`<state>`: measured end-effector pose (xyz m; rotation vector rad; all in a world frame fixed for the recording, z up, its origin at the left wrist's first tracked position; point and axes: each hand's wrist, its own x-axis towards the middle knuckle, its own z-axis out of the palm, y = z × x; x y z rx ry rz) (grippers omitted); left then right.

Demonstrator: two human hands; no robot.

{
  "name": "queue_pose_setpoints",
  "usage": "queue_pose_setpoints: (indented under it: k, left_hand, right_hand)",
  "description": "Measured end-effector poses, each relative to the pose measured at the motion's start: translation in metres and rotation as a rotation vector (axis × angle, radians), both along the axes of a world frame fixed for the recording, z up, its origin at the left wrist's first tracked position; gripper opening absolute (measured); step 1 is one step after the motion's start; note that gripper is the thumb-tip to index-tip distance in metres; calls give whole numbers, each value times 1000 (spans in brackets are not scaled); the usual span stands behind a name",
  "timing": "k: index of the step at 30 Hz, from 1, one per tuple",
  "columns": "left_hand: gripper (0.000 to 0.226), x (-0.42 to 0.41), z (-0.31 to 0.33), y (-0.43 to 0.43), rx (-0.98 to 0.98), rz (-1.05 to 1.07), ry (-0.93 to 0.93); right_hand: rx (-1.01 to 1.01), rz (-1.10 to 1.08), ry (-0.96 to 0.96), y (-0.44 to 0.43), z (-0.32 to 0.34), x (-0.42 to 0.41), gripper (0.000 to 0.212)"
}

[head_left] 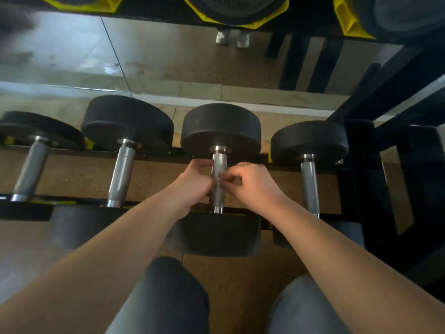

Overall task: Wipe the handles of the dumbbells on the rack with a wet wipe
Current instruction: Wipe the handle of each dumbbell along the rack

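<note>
Presently we have both grips on the third dumbbell [220, 131] from the left, on the lower tier of the rack [154, 154]; its handle [218, 162] runs straight away from us, near head to far head, across the two rails. The left grip [192, 184] meets the handle from the left and the right grip [252, 186] from the right; both sit at mid-length and equally near. The left grip's fingers curl against the handle; the right grip pinches a small pale patch there, which we take to be the wet wipe [219, 176], though blur prevents certainty. Bare steel shows beyond the grips toward the far head and below them toward the near head; we judge that the stroke must travel along this axis. The neighbouring handle [309, 179] on the right lies parallel, nearer the right grip. No brand, label or writing can be read; raised marks on the upper-tier plates [231, 6] are too blurred.
</note>
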<state>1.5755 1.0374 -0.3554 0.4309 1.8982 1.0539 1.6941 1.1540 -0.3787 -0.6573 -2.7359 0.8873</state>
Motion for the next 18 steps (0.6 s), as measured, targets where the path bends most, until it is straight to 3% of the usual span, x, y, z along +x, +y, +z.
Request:
queue_pose_setpoints:
  k: [3, 9, 12, 15, 18]
  left_hand:
    - [48, 0, -2, 3, -43, 49, 42]
    - [46, 4, 0, 5, -108, 34, 131]
    - [42, 7, 6, 4, -104, 49, 148]
    - [51, 9, 11, 4, -120, 42, 137]
    - [50, 11, 18, 2, -136, 70, 86]
  right_hand:
    - [71, 140, -29, 3, 4, 3, 26]
    - [62, -81, 129, 26, 9, -23, 23]
    - [43, 98, 89, 14, 7, -9, 17]
    - [-21, 391, -156, 4, 9, 3, 13]
    - [-5, 278, -17, 15, 11, -10, 20]
